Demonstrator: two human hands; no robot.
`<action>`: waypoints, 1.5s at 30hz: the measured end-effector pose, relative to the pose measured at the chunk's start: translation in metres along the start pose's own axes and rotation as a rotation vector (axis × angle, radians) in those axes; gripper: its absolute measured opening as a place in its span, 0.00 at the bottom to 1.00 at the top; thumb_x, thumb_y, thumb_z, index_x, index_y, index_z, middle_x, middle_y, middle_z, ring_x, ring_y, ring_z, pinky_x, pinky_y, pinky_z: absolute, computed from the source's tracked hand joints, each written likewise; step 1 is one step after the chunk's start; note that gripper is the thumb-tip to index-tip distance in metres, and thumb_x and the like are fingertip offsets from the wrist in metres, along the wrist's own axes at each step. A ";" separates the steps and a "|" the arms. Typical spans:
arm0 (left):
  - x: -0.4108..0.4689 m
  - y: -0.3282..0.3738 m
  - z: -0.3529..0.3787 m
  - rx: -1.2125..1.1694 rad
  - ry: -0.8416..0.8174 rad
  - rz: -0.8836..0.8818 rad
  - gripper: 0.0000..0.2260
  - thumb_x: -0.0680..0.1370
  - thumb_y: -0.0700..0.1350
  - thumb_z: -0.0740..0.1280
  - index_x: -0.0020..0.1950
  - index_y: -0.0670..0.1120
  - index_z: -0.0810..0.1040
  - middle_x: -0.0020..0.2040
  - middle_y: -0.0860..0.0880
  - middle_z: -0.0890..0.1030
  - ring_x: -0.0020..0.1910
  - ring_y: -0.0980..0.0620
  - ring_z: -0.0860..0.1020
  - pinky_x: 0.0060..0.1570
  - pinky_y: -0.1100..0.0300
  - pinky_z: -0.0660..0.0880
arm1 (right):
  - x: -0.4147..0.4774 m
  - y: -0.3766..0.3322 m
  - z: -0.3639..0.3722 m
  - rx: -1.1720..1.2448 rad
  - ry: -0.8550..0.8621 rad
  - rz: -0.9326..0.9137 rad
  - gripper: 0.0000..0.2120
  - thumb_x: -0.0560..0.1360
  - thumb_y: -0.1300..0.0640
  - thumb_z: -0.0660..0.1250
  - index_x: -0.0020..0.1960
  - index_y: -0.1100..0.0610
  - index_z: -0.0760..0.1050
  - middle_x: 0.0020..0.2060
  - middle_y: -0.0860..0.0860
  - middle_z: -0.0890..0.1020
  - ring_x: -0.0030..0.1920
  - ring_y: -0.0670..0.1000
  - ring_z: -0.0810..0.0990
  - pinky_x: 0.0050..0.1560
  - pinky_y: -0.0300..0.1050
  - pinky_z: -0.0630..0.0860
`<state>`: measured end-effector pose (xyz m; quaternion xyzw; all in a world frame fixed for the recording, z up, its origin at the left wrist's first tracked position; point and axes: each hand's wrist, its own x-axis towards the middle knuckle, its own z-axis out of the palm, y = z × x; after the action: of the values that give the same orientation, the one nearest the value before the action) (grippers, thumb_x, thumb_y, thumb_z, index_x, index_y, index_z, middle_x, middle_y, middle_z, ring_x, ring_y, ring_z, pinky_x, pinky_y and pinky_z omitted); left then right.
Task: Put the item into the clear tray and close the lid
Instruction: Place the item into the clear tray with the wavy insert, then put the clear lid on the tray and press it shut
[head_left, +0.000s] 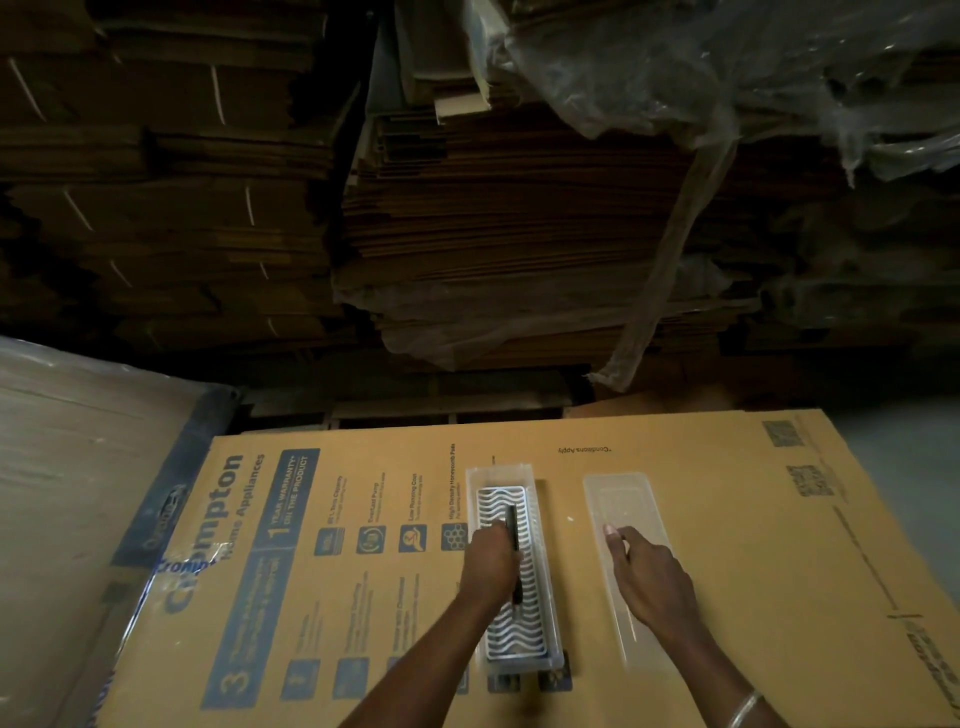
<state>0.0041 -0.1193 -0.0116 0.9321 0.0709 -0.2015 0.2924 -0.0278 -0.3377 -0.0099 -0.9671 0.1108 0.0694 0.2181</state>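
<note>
– Where's your clear tray (551, 656)?
– Lying lengthwise on the flattened carton, open, with 1 white wavy-slotted insert (524, 623) resting flat in its bottom.
– And the item?
– A slim black stick-like item (513, 525) lies along that insert, inside the tray.
– Your lid?
– The clear lid (618, 499) lies flat just right of the tray, parallel, apart from it.

Worktop: flattened printed cardboard carton (701, 519), blue lettering, spread before me.
On it, centre: clear tray (550, 644), lengthwise, white wavy insert (511, 631) inside.
On it, right: clear lid (618, 499), flat, just beside my tray, apart.
</note>
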 end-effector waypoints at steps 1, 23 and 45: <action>0.002 0.001 0.002 0.076 -0.016 0.000 0.08 0.80 0.37 0.64 0.59 0.39 0.77 0.54 0.41 0.83 0.53 0.43 0.82 0.47 0.53 0.75 | -0.001 0.003 0.000 0.002 0.002 0.005 0.26 0.81 0.36 0.47 0.61 0.48 0.76 0.41 0.52 0.85 0.43 0.55 0.82 0.37 0.47 0.72; 0.015 -0.009 0.032 0.252 0.057 0.023 0.18 0.83 0.33 0.57 0.73 0.34 0.66 0.72 0.37 0.71 0.72 0.43 0.70 0.72 0.55 0.68 | -0.003 0.050 0.030 -0.261 -0.137 0.153 0.42 0.69 0.27 0.62 0.76 0.47 0.60 0.68 0.56 0.67 0.67 0.58 0.64 0.66 0.53 0.68; -0.043 -0.091 -0.013 -0.450 0.227 -0.116 0.04 0.78 0.47 0.72 0.49 0.48 0.81 0.45 0.51 0.85 0.42 0.53 0.82 0.44 0.56 0.79 | -0.028 -0.056 0.013 -0.109 -0.139 0.080 0.53 0.61 0.25 0.68 0.76 0.41 0.46 0.65 0.60 0.61 0.62 0.60 0.63 0.52 0.55 0.77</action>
<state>-0.0536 -0.0377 -0.0312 0.8545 0.1999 -0.0912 0.4707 -0.0425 -0.2776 0.0066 -0.9652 0.1301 0.1512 0.1691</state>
